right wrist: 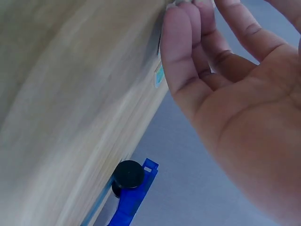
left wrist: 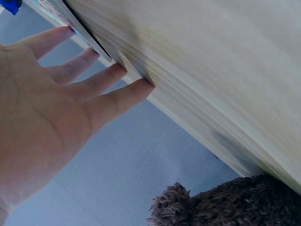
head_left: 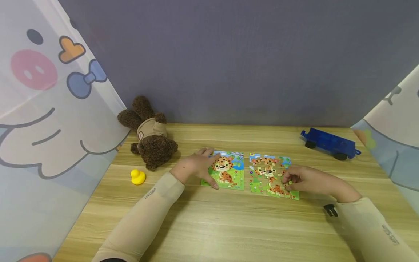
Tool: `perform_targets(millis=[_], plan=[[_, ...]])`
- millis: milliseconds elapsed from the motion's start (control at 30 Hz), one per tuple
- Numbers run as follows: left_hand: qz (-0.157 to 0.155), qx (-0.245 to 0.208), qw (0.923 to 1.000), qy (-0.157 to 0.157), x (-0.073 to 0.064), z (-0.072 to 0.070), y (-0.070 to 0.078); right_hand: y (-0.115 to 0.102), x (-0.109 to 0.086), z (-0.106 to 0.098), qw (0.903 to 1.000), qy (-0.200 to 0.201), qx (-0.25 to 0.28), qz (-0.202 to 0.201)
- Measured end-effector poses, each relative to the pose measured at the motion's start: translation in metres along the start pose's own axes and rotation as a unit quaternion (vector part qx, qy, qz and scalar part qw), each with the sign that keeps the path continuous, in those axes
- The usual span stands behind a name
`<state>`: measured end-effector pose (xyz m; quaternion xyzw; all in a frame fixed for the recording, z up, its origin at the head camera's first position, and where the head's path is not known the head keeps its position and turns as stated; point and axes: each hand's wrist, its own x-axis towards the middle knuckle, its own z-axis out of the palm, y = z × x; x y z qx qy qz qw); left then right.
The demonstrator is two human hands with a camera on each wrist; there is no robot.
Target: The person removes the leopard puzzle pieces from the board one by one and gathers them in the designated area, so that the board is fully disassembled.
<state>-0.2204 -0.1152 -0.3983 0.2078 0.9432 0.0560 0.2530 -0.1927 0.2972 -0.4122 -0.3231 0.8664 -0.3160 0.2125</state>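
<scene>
A leopard picture card [head_left: 230, 178] lies flat on the table, showing a spotted cub on grass. My left hand [head_left: 198, 165] is spread at its left edge, thumb near the lower side and fingers at the upper left. In the left wrist view the fingers [left wrist: 117, 96] are straight, their tips at the card's edge and the tabletop. To the right lies a matching jigsaw puzzle [head_left: 258, 183] with wood-coloured gaps among its pieces. At its right side my right hand [head_left: 306, 180] has curled fingers, pinching a puzzle piece [right wrist: 171, 5] mostly hidden by the fingertips.
A brown teddy bear [head_left: 157, 145] lies at the back left, with a yellow rubber duck [head_left: 138, 177] in front of it. At the back right stands a blue toy trailer [head_left: 330, 142]. A small black clip [head_left: 330, 210] sits beside the right forearm. A grey panel [head_left: 229, 65] borders the table's back.
</scene>
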Motion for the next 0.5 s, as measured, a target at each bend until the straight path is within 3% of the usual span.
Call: perform_targets(millis=[333, 500], plan=[[-0.002, 0.005, 1.0000, -0.005, 0.000, -0.005, 0.000, -0.010, -0.001, -0.008, 0.9977, 0.048, -0.047, -0.013], [0.001, 0.005, 1.0000, -0.004, 0.006, -0.015, -0.001, -0.025, 0.003, -0.017, 0.9958, 0.081, -0.040, -0.007]])
